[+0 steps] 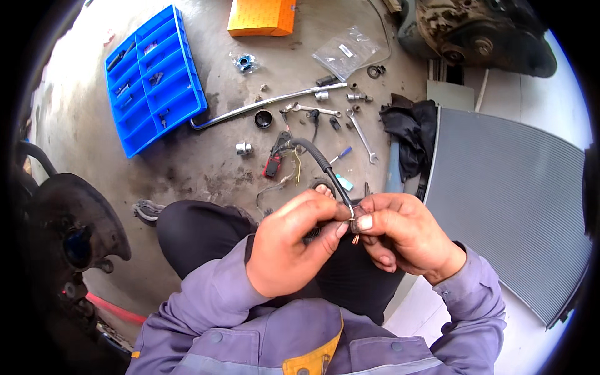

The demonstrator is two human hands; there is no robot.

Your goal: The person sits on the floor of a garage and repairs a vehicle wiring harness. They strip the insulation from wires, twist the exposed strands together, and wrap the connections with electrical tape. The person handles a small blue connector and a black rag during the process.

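Above my lap, both hands meet at the end of a black cable that runs through a corrugated sleeve. My left hand pinches the cable's end between thumb and fingers. From the other side, my right hand closes its thumb and forefinger on the same spot. Bare copper strands stick out below the fingertips. Farther up, the cable bends over toward a black and red part on the floor. My fingers hide the exact grip point.
Past my hands lie a blue-handled screwdriver, a wrench, a socket and a long metal bar. A blue compartment tray sits far left, near an orange box. A grey finned radiator lies right, beside black cloth.
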